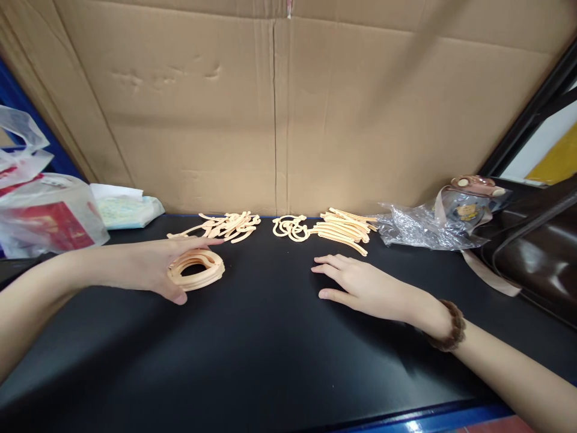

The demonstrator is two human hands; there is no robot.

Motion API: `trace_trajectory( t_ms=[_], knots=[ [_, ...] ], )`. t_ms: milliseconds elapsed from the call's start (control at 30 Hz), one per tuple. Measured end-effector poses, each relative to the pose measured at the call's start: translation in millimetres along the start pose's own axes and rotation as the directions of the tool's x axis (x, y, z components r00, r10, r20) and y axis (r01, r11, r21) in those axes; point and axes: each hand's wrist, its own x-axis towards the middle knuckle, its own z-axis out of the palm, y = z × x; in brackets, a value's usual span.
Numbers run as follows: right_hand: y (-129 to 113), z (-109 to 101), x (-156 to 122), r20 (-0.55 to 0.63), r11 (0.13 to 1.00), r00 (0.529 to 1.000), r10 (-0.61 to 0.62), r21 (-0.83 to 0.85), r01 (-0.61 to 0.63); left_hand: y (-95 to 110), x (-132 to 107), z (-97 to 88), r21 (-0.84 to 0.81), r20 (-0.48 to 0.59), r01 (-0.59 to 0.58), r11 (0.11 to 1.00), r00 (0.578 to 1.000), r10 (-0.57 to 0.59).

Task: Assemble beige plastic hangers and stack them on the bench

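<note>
Your left hand (128,264) clasps the ring stack (210,276), centre-left; your right hand (360,285), centre-right, is open; pouch (466,210) print, right, seems illegible.

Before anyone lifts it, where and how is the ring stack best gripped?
Likely by the outer rim of the ring stack, from the left: it lies flat and round, and the left hand spans it from there, thumb near, fingers far.

layered ring (205,281) | pale tan | flat | before leftmost of 3 loose piles (232,225)
</note>
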Motion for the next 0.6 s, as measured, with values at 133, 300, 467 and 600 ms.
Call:
trace_trajectory(
  t_ms=[133,300,467,600],
  knots=[
    [0.4,0.2,-0.5,-0.009,1.0,1.0,-0.012,-0.005,0.012,-7.6,12.2,-12.9,-0.047,-0.069,-0.049,0.998,0.997,0.046],
    [-0.1,0.9,-0.5,-0.013,1.0,1.0,-0.022,-0.016,0.022,-3.2,47.6,-19.2,0.125,-0.187,0.022,0.992,0.982,0.002],
    [-1.0,2.1,-0.6,-0.027,0.999,0.999,-0.028,-0.022,0.027,5.2,81.1,-15.2,0.354,-0.185,0.113,0.928,0.982,-0.049],
    [-1.4,3.0,-0.7,-0.041,0.999,0.999,-0.035,-0.022,0.034,5.6,95.0,-6.0,0.373,-0.19,0.124,0.92,0.98,-0.055]
  ],
)
